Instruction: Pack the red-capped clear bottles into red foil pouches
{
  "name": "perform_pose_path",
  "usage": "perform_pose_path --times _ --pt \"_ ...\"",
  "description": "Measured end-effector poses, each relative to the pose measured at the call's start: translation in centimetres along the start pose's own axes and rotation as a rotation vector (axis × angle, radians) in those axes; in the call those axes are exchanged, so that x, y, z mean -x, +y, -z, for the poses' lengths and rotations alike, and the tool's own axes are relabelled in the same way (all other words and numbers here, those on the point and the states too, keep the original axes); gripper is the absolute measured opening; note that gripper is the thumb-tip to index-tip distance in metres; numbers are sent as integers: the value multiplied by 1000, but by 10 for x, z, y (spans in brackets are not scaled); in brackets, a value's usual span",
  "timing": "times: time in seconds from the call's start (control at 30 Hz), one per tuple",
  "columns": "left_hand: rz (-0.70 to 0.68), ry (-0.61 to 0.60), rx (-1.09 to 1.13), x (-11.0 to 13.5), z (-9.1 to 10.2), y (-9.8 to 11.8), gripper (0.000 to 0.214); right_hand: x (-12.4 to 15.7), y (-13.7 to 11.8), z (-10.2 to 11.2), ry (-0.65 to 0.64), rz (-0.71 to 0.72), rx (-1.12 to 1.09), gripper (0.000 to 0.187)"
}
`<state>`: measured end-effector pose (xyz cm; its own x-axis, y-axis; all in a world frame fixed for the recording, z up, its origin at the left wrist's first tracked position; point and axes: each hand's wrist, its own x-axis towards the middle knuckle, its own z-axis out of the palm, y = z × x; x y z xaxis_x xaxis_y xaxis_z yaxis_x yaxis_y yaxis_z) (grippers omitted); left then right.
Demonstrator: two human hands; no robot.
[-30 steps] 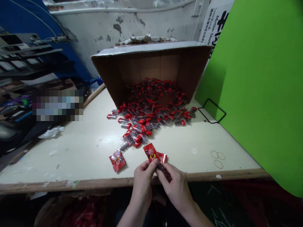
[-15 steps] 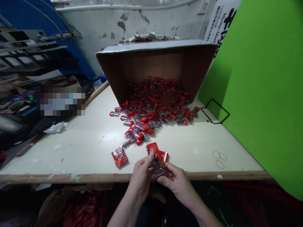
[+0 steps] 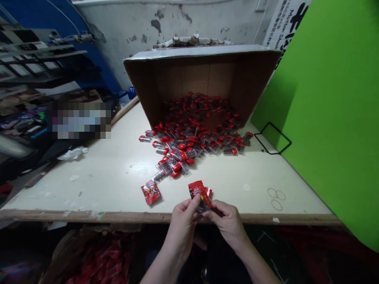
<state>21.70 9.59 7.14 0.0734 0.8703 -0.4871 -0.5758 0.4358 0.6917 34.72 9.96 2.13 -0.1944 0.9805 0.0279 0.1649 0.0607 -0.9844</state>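
Red foil-and-clear-plastic packet (image 3: 200, 196) held just above the pale desk's wooden front edge (image 3: 251, 218), long axis near upright, top leaning left. Left hand (image 3: 182, 228) pinches its left side between thumb and fingers; right hand (image 3: 227, 223) presses fingers against its lower right.

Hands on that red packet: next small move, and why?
Probably push the tube further into the red packet. Its dark, clear end appears to show below the red part, and the left hand and right hand both have the packet, so it could be pressed in from here.
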Motion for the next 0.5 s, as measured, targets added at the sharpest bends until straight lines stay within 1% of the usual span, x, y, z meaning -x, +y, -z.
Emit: perform_pose_path --times 0.17,0.27,0.33,0.4,0.43,0.47,0.5 --pt "-9 9 -10 0 -2 -5 34 -1 8 0 19 12 2 26" --pt "6 37 -21 -1 -3 -8 34 -1 3 -1 1 8 2 25" --pt "-12 74 -15 2 2 -5 31 0 -2 1 -24 -7 11 23" --pt "-64 118 -20 9 19 3 28 0 -7 7 -28 -22 40 21" --pt "-89 150 -39 15 33 8 28 -1 -7 10 -18 -32 63 21" --pt "-107 196 -75 22 51 13 29 -3 -6 15 -2 -44 88 21" --pt "-111 253 -132 32 74 19 32 -5 -5 19 12 -62 112 22"
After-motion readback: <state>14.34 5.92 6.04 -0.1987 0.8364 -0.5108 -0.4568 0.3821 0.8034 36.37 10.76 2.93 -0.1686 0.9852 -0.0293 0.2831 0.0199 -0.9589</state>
